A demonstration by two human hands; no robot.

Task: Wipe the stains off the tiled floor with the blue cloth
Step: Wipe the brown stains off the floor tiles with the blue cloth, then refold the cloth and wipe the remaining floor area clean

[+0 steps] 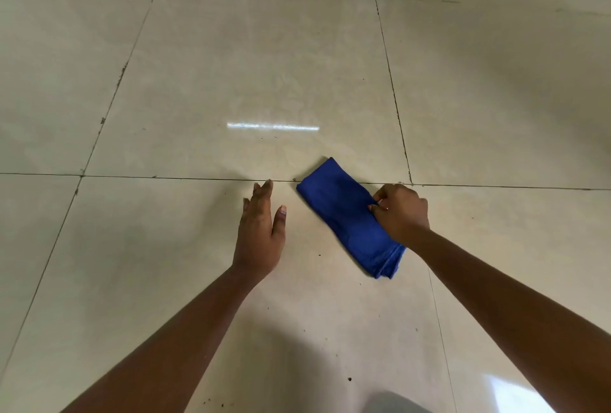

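A folded blue cloth [344, 210] lies flat on the cream tiled floor [251, 81], across a grout line. My right hand [401, 210] rests on the cloth's right edge and pinches the fabric between thumb and fingers. To the left of the cloth, my left hand [261, 230] is open, fingers straight and pointing away, a short gap from the cloth, holding nothing. Small dark specks [349, 379] dot the tile near me, and others [211, 401] lie at the bottom edge.
Dark grout lines [393, 91] divide the large glossy tiles, with grime along the left one [120, 76]. A bright light reflection [272, 126] shines beyond the hands. A grey patch, perhaps my clothing [393, 404], shows at the bottom.
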